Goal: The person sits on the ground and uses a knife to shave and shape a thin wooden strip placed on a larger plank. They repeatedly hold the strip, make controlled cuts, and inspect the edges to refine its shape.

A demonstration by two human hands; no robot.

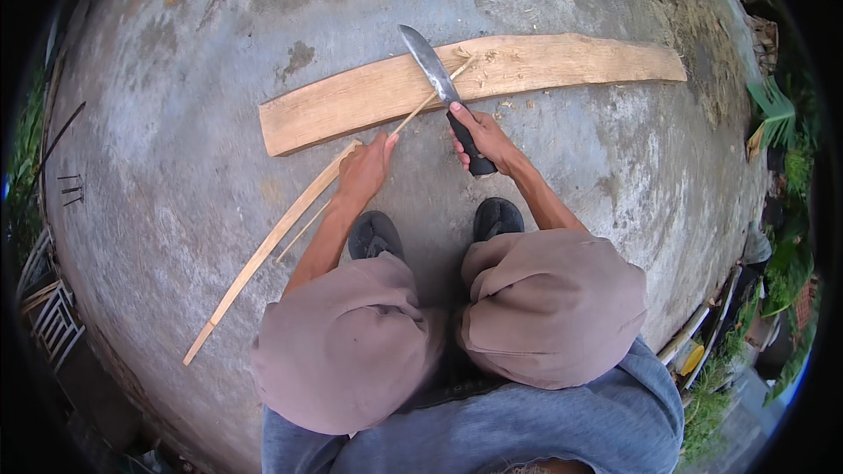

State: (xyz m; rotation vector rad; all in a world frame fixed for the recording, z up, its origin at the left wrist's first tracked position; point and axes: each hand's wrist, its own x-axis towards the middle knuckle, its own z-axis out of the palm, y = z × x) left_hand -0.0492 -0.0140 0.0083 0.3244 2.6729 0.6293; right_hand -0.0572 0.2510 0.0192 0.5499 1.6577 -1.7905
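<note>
My right hand (481,139) is wrapped round the black handle of a large knife (428,61), its broad steel blade pointing up and to the left. The blade crosses a thin wooden stick (413,114), whose far end rests over a long wooden plank (351,98). Closed on that stick, my left hand (365,168) sits just short of the plank's near edge. The stick's other end comes out behind my left wrist. Under or beside my left hand a longer flat wooden strip (263,250) slants down to the left; whether my fingers touch it I cannot tell.
Small wood shavings (505,105) lie on and around the plank. The ground is stained concrete (167,175). My dark shoes (498,218) stand just short of the plank. Green plants (777,123) and assorted items edge the right side; a white rack (58,325) is at far left.
</note>
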